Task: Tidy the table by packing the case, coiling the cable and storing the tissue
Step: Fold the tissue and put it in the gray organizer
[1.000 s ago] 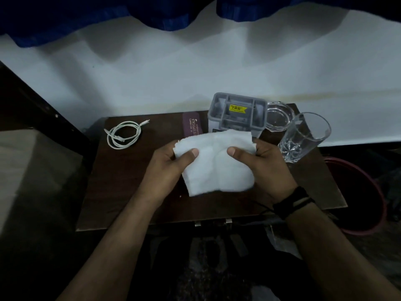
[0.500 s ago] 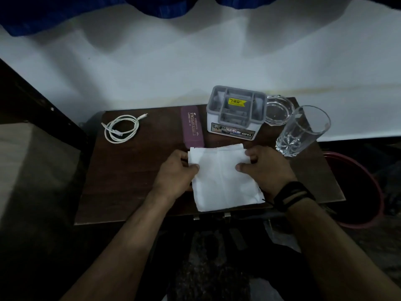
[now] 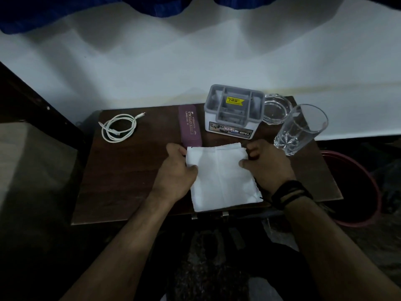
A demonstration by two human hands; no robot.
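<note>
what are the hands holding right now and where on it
Both hands hold the white tissue, which lies flat on the table. The left hand pinches its left edge, the right hand its right edge, both near the far corners.

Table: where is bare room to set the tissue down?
Bare wood lies between the cable and the left hand, down to the table front edge. Crowded at the back right: case, organizer, ashtray, glass.

Bare table (image 3: 134,170) is lying open left of the left hand (image 3: 175,172). Beyond the tissue (image 3: 221,179), the purple case (image 3: 189,127) and grey organiser (image 3: 233,111) are blocking passage; the glass (image 3: 300,129) is crowding the right hand (image 3: 267,166).
</note>
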